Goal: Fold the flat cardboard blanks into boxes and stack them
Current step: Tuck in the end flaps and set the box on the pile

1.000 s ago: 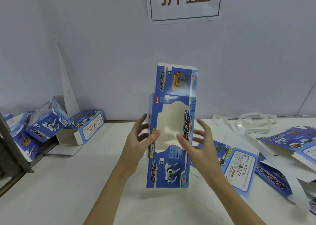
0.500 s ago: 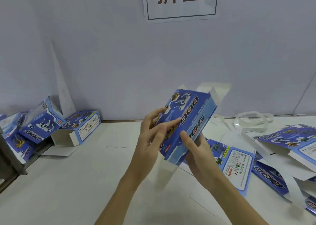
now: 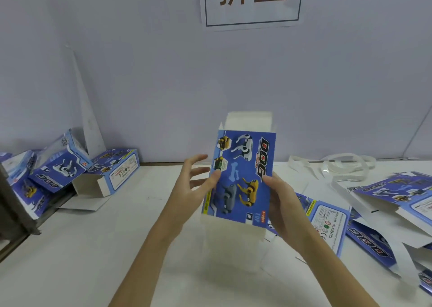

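I hold a blue printed cardboard box (image 3: 243, 178) upright above the white table (image 3: 117, 248), its back panel with dog pictures facing me. White end flaps stick out at its top and bottom. My left hand (image 3: 196, 185) pinches the box's left edge with the thumb in front and the fingers spread behind. My right hand (image 3: 280, 204) grips the right edge, thumb on the front panel. Flat blue blanks (image 3: 327, 222) lie on the table to the right. Folded boxes (image 3: 58, 166) are piled at the left.
A folded box with an open end (image 3: 112, 173) lies at the back left near the wall. Loose white strips (image 3: 334, 166) lie at the back right. More blanks (image 3: 397, 194) spread along the right edge. A dark frame (image 3: 14, 208) stands at the far left.
The box has turned from a tilted position to upright with its back panel toward me. My hands shifted to its left and right edges. The view tilted slightly.
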Action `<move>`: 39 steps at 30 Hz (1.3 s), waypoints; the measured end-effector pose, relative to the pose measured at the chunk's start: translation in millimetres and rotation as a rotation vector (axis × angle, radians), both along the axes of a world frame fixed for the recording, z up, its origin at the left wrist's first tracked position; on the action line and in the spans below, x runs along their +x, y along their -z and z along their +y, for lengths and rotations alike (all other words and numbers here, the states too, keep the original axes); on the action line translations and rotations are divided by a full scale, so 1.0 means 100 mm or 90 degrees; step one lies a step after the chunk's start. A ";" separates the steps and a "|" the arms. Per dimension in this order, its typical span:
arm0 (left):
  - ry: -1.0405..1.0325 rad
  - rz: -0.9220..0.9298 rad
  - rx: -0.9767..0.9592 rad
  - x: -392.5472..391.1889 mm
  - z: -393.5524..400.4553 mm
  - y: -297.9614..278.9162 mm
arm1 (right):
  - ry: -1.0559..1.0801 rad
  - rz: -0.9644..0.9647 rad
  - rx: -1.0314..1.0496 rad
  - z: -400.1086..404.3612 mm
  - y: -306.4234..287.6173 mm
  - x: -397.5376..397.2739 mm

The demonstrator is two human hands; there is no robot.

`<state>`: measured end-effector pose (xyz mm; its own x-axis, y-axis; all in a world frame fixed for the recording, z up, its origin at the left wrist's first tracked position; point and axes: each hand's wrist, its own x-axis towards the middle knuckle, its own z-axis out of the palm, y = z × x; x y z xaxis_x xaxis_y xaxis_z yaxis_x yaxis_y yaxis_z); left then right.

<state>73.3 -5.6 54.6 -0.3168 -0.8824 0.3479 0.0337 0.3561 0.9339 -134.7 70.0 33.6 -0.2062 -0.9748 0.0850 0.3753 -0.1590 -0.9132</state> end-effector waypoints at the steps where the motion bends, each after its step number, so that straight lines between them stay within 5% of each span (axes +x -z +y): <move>1: 0.030 0.009 0.023 0.04 -0.01 -0.01 | -0.047 -0.032 0.025 0.02 0.00 -0.02; 6: 0.120 0.051 -0.004 0.10 -0.02 0.01 | -0.055 0.012 0.060 0.11 0.01 0.03; 15: 0.028 0.129 -0.223 -0.06 0.21 -0.15 | 0.051 0.314 -0.257 0.21 -0.15 0.29; 25: 0.161 0.155 -0.209 0.02 0.22 -0.17 | 0.134 0.345 -0.325 0.30 -0.32 0.21; 39: 0.045 0.153 -0.264 -0.08 0.33 -0.21 | 0.194 0.347 -0.385 0.31 -0.31 0.25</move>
